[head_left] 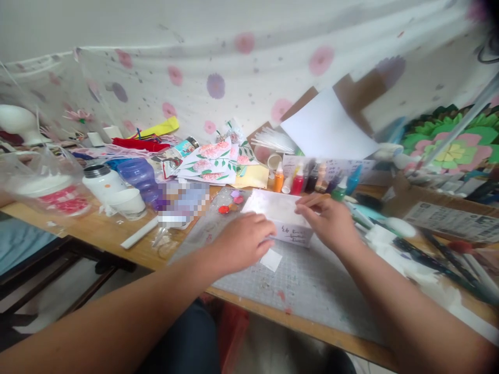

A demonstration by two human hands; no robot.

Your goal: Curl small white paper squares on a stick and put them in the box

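A white box (281, 206) with handwriting on its front side lies on the grey cutting mat (304, 291). My left hand (246, 240) is at the box's near left corner, its fingers curled toward the thumb; what they hold, if anything, is hidden. Over the box's right end, my right hand (326, 217) has its thumb and fingertips pinched together, and I cannot make out anything between them. A small white paper square (271, 260) rests on the mat just in front of the box, close to my left fingertips.
Behind the box stand several paint bottles, including an orange bottle (278, 177) and a red bottle (298, 181). Small coloured blobs (230, 203) sit left of it. Brushes (436, 254) and crumpled tissue (405, 259) lie right; a white paper cup (130, 203) stands left.
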